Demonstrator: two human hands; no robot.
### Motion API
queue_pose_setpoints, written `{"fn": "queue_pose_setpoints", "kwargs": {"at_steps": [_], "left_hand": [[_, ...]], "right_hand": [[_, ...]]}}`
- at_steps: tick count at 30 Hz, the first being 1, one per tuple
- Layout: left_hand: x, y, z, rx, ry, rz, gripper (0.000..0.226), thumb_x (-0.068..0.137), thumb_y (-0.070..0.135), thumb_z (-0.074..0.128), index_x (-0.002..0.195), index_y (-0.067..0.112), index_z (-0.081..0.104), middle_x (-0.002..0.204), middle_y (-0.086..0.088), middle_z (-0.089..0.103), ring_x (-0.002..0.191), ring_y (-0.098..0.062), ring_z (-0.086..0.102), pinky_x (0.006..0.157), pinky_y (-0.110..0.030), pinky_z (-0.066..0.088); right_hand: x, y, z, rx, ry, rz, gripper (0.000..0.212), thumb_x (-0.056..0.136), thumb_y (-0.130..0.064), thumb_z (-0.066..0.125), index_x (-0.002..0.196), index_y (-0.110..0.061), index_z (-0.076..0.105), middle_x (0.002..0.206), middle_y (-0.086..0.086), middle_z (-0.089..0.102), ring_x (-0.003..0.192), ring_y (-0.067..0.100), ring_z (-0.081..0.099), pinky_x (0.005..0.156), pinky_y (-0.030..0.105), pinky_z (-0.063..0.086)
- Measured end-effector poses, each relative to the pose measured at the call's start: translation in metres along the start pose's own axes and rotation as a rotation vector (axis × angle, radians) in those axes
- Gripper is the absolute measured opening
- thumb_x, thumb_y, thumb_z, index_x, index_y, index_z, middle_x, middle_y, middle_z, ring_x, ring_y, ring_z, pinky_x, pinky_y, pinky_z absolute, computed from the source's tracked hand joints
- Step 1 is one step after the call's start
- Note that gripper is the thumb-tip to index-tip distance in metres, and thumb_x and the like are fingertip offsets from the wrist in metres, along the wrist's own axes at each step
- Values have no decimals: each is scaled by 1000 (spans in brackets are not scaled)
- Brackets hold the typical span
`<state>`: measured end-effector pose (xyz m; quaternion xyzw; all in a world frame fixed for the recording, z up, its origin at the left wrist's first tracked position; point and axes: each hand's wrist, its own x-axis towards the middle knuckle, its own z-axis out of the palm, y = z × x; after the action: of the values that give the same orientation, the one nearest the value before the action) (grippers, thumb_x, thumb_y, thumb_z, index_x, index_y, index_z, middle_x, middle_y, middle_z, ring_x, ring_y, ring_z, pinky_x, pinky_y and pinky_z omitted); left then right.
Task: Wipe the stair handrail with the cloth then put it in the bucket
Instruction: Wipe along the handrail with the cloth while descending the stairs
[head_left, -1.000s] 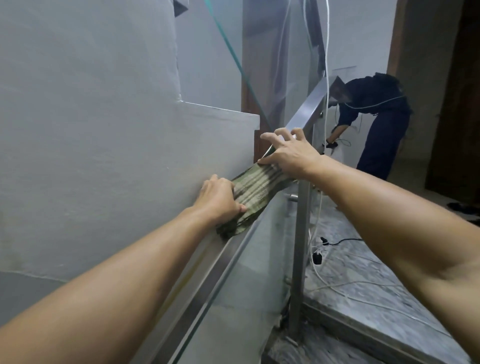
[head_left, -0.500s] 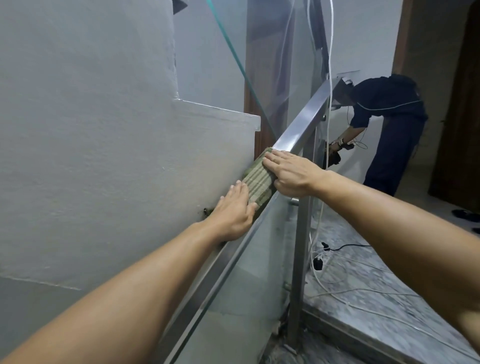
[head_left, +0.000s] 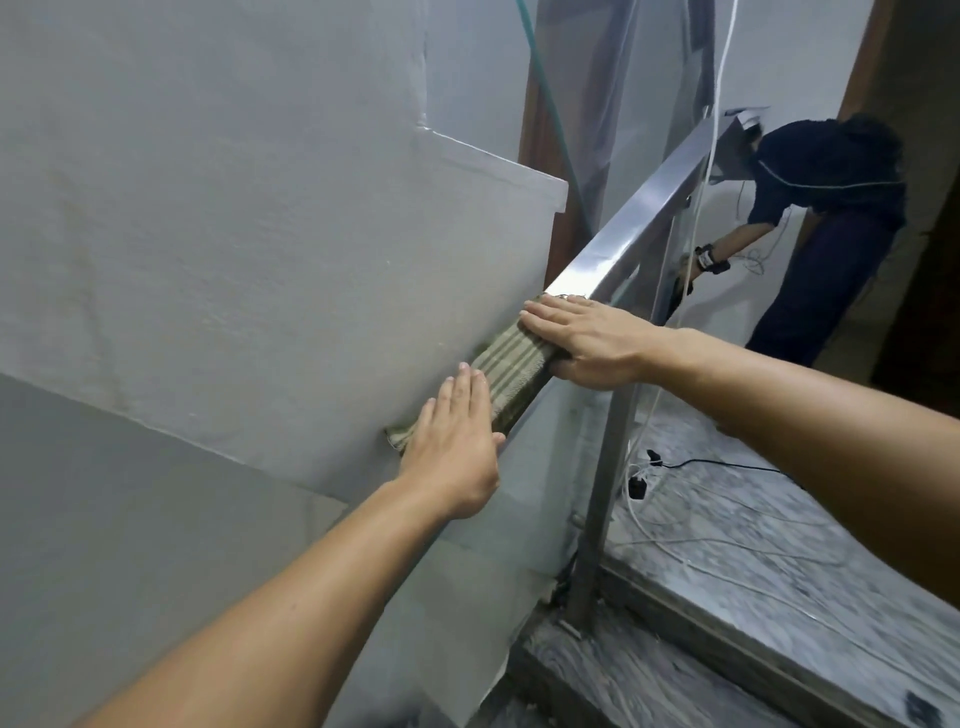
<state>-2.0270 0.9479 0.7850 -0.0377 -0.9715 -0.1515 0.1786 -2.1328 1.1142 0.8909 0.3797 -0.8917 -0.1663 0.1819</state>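
A green-and-beige striped cloth (head_left: 511, 366) lies draped over the sloping steel handrail (head_left: 631, 223). My right hand (head_left: 587, 340) presses flat on the cloth's upper end, thumb hooked under the rail's edge. My left hand (head_left: 452, 447) rests flat on the cloth's lower end, fingers extended up the rail. A corner of cloth sticks out left of my left hand, against the wall. No bucket is in view.
A grey wall (head_left: 234, 234) runs close along the rail's left side. A steel post (head_left: 605, 499) and glass panel stand under the rail. White and black cables (head_left: 660, 467) lie on the marble landing. A person in dark clothes (head_left: 831, 223) bends over at the rail's far end.
Both hands have slid the cloth up the handrail. My left hand has gone from gripping the cloth's lower end to lying flat on it, and the right hand lies flatter too.
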Motion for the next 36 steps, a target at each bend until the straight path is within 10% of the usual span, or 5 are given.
{"fn": "queue_pose_setpoints", "kwargs": {"at_steps": [5,10,20,36], "left_hand": [[-48,-25,1,-41,-43,-39,69,100,25,33,148,8,-14,159,-8,-19,148,-21,-13,121,-39,0],[-84,-47,4,-41,-72,-55,71,100,28,34,147,9,-16,158,-6,-22,147,-19,-15,121,-38,-2],[-180,-103,23,-43,5,-33,66,100,39,25,149,15,-12,160,-1,-16,148,-14,-11,122,-37,0],[-427,-235,57,13,14,-231,65,91,58,19,147,39,-8,159,-3,11,142,-24,18,116,-42,21]], "right_hand": [[0,-46,-21,-31,8,-119,55,84,-36,53,134,-13,46,143,9,47,131,29,42,110,43,33],[-2,-76,-11,-124,-197,-197,68,97,-32,39,151,-17,0,161,4,1,148,24,-2,118,39,3],[-21,-153,8,-201,-112,-455,63,98,-45,19,149,-24,-13,159,-2,-9,144,19,-18,116,42,-15],[-56,-408,36,-211,40,-791,58,97,-49,31,149,-26,21,128,17,49,108,33,50,103,48,38]]}}
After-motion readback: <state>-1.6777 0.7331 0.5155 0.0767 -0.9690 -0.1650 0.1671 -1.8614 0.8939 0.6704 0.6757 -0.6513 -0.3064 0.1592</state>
